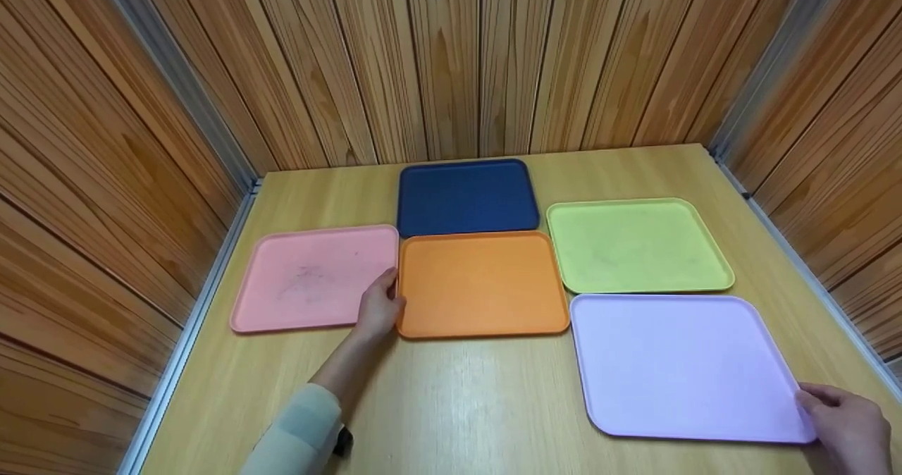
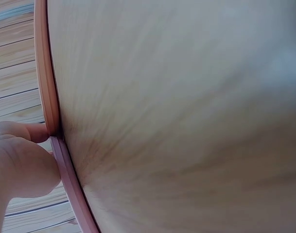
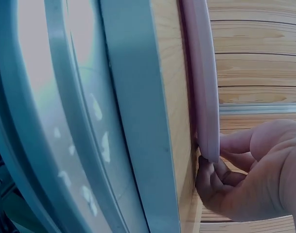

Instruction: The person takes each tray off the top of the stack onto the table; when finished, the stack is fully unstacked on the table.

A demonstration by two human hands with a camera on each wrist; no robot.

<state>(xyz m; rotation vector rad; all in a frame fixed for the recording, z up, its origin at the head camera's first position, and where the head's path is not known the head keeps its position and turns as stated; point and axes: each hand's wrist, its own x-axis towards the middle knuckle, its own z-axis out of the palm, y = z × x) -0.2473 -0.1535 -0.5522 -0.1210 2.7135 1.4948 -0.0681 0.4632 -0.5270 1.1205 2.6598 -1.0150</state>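
Observation:
My left hand (image 1: 380, 307) is at the right rim of a pink tray (image 1: 317, 278), its fingers bent over that rim. It lies where the pink tray meets an orange tray (image 1: 483, 285); in the left wrist view the fingers (image 2: 38, 132) reach the joint between the two rims. Some fingertips are hidden there. At the lower right, my right hand (image 1: 845, 418) pinches the corner of a light purple tray (image 1: 690, 366). The right wrist view has the thumb on top of the purple tray (image 3: 204, 82) and curled fingers (image 3: 206, 182) under its edge.
A dark blue tray (image 1: 468, 196) lies behind the orange one, and a lime green tray (image 1: 638, 246) behind the purple one. All lie on a light wooden table (image 1: 465, 404). Wood-plank walls (image 1: 444, 59) stand on three sides, with metal rails (image 1: 190, 341) along the table's sides.

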